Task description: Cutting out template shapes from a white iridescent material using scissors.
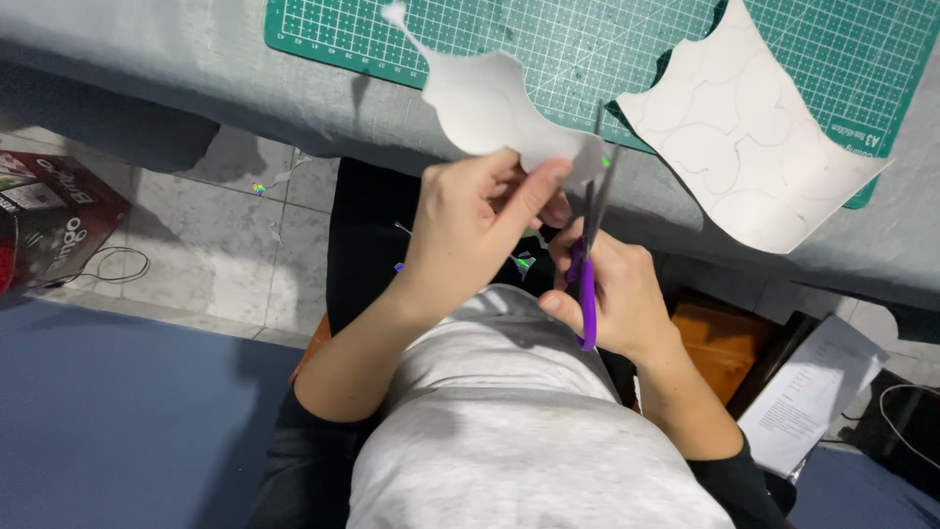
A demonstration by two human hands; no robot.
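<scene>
My left hand (470, 220) pinches a white paper cut-out (485, 103) with wavy edges and a thin tail, held up over the table's front edge. My right hand (612, 289) grips purple-handled scissors (587, 284); the grey blades (599, 162) point up and meet the paper's right edge. Both hands are close together above my lap, over a grey shirt.
A green cutting mat (568, 39) lies on the grey table (196, 78). A larger white sheet (749, 132) with pencilled curved outlines rests on the mat's right part. Below lie a tiled floor, a dark printed box (49, 216) at left and papers (813, 397) at right.
</scene>
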